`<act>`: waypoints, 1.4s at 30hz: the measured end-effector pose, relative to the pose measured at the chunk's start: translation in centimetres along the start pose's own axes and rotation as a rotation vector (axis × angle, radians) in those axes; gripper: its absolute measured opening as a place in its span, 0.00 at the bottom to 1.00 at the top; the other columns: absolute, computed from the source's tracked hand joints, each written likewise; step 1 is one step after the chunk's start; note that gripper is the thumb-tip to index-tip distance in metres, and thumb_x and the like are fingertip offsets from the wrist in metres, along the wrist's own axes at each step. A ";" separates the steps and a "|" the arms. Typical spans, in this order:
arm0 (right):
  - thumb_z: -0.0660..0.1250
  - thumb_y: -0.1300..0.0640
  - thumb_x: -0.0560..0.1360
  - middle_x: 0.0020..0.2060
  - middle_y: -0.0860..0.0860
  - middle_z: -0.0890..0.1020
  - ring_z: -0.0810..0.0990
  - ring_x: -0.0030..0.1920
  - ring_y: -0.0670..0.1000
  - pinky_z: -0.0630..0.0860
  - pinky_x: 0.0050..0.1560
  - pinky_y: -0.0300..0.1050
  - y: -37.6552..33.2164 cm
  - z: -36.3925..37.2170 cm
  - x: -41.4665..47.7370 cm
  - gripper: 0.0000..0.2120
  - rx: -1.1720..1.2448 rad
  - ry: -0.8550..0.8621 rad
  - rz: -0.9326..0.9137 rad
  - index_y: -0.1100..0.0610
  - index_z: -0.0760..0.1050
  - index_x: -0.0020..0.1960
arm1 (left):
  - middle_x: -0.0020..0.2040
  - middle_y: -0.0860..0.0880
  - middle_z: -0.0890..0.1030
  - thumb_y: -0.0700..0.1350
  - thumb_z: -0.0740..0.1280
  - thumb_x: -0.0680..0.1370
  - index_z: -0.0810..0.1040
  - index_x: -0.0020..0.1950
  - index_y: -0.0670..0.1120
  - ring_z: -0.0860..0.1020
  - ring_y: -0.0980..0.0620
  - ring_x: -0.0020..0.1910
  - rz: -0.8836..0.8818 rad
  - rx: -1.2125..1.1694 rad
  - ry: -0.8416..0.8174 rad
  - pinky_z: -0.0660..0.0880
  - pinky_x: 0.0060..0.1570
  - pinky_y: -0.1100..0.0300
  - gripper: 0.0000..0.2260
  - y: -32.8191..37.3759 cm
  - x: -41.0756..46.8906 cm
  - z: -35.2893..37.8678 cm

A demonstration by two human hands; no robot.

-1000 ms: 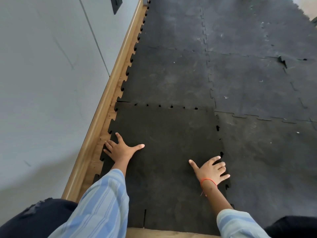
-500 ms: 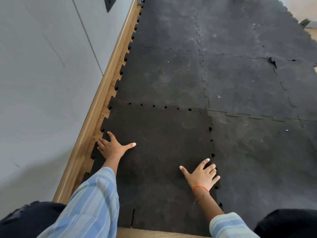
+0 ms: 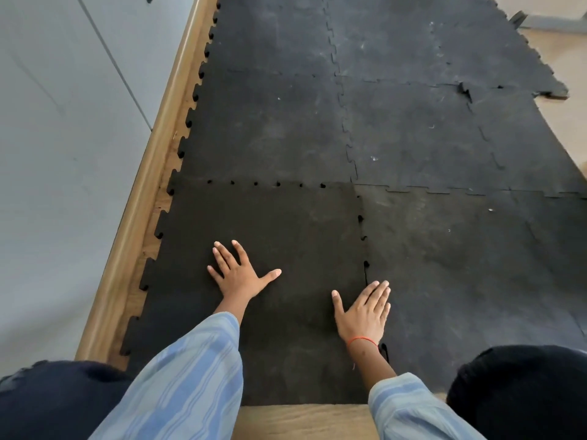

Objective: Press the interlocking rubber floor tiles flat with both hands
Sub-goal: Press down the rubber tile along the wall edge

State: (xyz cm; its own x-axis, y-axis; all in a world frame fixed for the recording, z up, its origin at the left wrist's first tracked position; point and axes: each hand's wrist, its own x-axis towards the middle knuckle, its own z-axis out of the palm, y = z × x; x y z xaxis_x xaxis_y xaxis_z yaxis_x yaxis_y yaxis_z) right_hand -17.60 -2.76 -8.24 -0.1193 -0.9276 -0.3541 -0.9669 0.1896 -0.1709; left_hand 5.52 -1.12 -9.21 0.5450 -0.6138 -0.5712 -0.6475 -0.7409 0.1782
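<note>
The near tile (image 3: 263, 223) lies by the skirting (image 3: 149, 192), its toothed seams not fully seated; it looks dense, grippy rubber that I'd press, not lift. My left hand (image 3: 236, 274) lies flat, fingers spread, mid-tile, and my right hand (image 3: 365, 312) lies flat across the right seam (image 3: 362, 223), neither gripping.

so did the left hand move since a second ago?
Yes. The left hand has shifted right, off the tile's notched edge by the wooden skirting and onto the middle of the darker tile.
</note>
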 end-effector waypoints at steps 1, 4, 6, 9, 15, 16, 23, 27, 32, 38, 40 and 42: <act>0.49 0.33 0.76 0.77 0.61 0.40 0.38 0.77 0.57 0.41 0.77 0.52 0.3 0.1 0.1 0.46 0.004 -0.008 -0.010 0.65 0.37 0.76 | 0.75 0.35 0.30 0.78 0.57 0.65 0.32 0.77 0.43 0.31 0.39 0.74 0.005 0.010 0.008 0.40 0.72 0.38 0.58 0.1 -0.1 0.1; 0.50 0.35 0.77 0.77 0.61 0.39 0.38 0.77 0.57 0.40 0.77 0.51 0.7 0.2 0.4 0.45 0.011 -0.044 -0.050 0.65 0.36 0.75 | 0.75 0.35 0.31 0.78 0.56 0.65 0.33 0.77 0.42 0.31 0.40 0.75 0.009 0.008 0.030 0.40 0.72 0.38 0.58 0.4 -0.3 0.2; 0.50 0.34 0.76 0.76 0.61 0.38 0.36 0.77 0.57 0.39 0.77 0.50 1.1 0.2 0.5 0.45 -0.012 -0.060 -0.080 0.66 0.35 0.75 | 0.75 0.35 0.32 0.78 0.56 0.66 0.33 0.77 0.41 0.32 0.40 0.75 0.023 0.011 0.045 0.40 0.72 0.38 0.58 0.7 -0.4 0.5; 0.50 0.33 0.76 0.76 0.61 0.37 0.35 0.77 0.56 0.39 0.77 0.50 1.6 -0.1 1.0 0.46 -0.043 -0.091 -0.117 0.66 0.34 0.75 | 0.76 0.36 0.32 0.78 0.55 0.66 0.34 0.77 0.41 0.32 0.40 0.75 0.047 0.021 0.051 0.40 0.72 0.38 0.57 1.5 -0.6 1.0; 0.50 0.33 0.76 0.76 0.60 0.36 0.35 0.77 0.56 0.39 0.77 0.51 1.8 0.1 1.5 0.46 -0.050 -0.096 -0.154 0.65 0.34 0.75 | 0.76 0.35 0.33 0.78 0.54 0.67 0.34 0.77 0.39 0.33 0.40 0.75 0.071 0.038 0.066 0.41 0.72 0.39 0.57 2.5 -0.7 1.6; 0.50 0.33 0.76 0.76 0.60 0.36 0.34 0.77 0.56 0.38 0.77 0.51 1.9 0.0 1.5 0.46 -0.043 -0.096 -0.159 0.65 0.34 0.75 | 0.76 0.35 0.33 0.77 0.54 0.67 0.34 0.77 0.39 0.33 0.40 0.75 0.082 0.045 0.063 0.41 0.72 0.39 0.57 2.6 -0.8 1.7; 0.33 0.31 0.73 0.74 0.59 0.36 0.42 0.78 0.57 0.45 0.77 0.50 3.5 3.5 -3.9 0.44 0.018 0.086 -0.055 0.65 0.38 0.75 | 0.75 0.35 0.32 0.78 0.51 0.68 0.32 0.76 0.40 0.32 0.40 0.75 0.112 0.106 0.032 0.40 0.72 0.39 0.55 2.5 -1.1 1.9; 0.34 0.31 0.73 0.75 0.59 0.39 0.40 0.77 0.55 0.42 0.76 0.49 3.4 3.8 -3.8 0.44 0.012 0.116 -0.032 0.64 0.36 0.74 | 0.75 0.35 0.33 0.77 0.50 0.68 0.33 0.76 0.40 0.33 0.40 0.75 0.108 0.117 0.041 0.40 0.72 0.40 0.55 2.5 -1.2 1.9; 0.37 0.32 0.73 0.77 0.60 0.43 0.45 0.78 0.57 0.42 0.76 0.48 3.3 4.2 -4.4 0.43 0.037 0.126 0.029 0.63 0.35 0.74 | 0.76 0.35 0.33 0.76 0.49 0.70 0.33 0.77 0.40 0.33 0.40 0.75 0.111 0.132 0.044 0.41 0.73 0.40 0.52 2.7 -1.6 2.4; 0.38 0.31 0.73 0.77 0.62 0.49 0.50 0.78 0.59 0.47 0.75 0.50 3.2 4.0 -4.2 0.44 0.066 0.125 0.031 0.64 0.36 0.73 | 0.75 0.35 0.32 0.76 0.48 0.71 0.33 0.77 0.41 0.33 0.39 0.75 0.100 0.139 0.032 0.40 0.72 0.40 0.51 2.8 -1.4 2.5; 0.43 0.31 0.73 0.77 0.62 0.53 0.53 0.77 0.58 0.48 0.76 0.51 3.1 3.6 -4.1 0.45 0.086 0.124 0.041 0.65 0.40 0.75 | 0.75 0.35 0.32 0.76 0.48 0.71 0.33 0.76 0.41 0.33 0.40 0.75 0.101 0.139 0.031 0.40 0.73 0.40 0.51 2.9 -1.5 2.4; 0.53 0.33 0.74 0.74 0.62 0.60 0.58 0.76 0.59 0.51 0.76 0.53 2.9 3.3 -4.5 0.45 0.107 0.158 0.085 0.65 0.47 0.76 | 0.76 0.35 0.33 0.76 0.48 0.71 0.33 0.77 0.41 0.33 0.40 0.75 0.095 0.141 0.027 0.41 0.73 0.40 0.51 3.0 -1.5 2.2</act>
State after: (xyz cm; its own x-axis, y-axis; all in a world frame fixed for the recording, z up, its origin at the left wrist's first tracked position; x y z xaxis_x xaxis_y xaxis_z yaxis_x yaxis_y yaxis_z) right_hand -19.13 3.00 -10.15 -0.2416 -0.9440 -0.2246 -0.9231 0.2950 -0.2466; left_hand 1.57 -1.81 -9.58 0.4905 -0.6878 -0.5352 -0.7641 -0.6347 0.1153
